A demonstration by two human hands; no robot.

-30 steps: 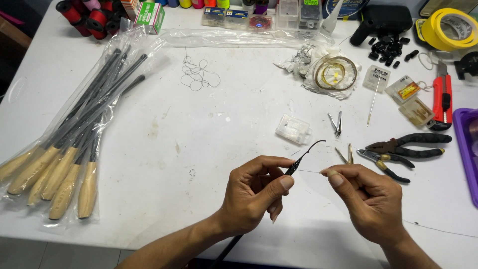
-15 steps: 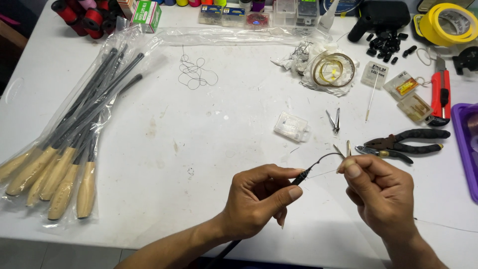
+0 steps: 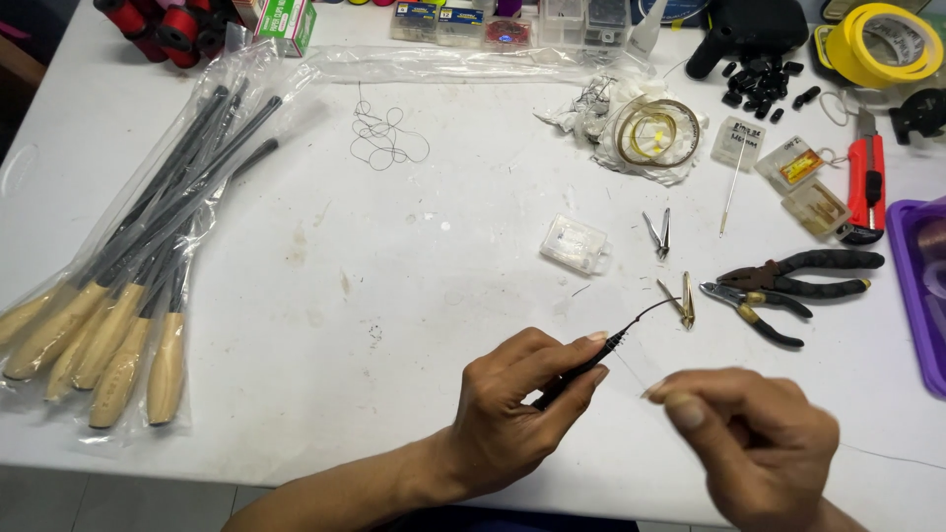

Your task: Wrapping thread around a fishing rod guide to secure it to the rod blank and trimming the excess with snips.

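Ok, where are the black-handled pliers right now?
In the head view, the pliers lie on the white table at the right, beyond the right hand, between the purple tray and a small brass piece.

Rod tip: we see a thin black rod tip [image 3: 581, 363], dark and slender, ribbed near its upper end, slanting up to the right above the white counter [image 3: 394, 296].
Grip: we see it pinched between the thumb and fingers of the left hand [image 3: 512, 414].
Wire: a fine dark wire [image 3: 650, 313] curves up and right from the rod tip's end, near the gold pieces.
Line: too thin for us to tell at the right hand [image 3: 754, 448].
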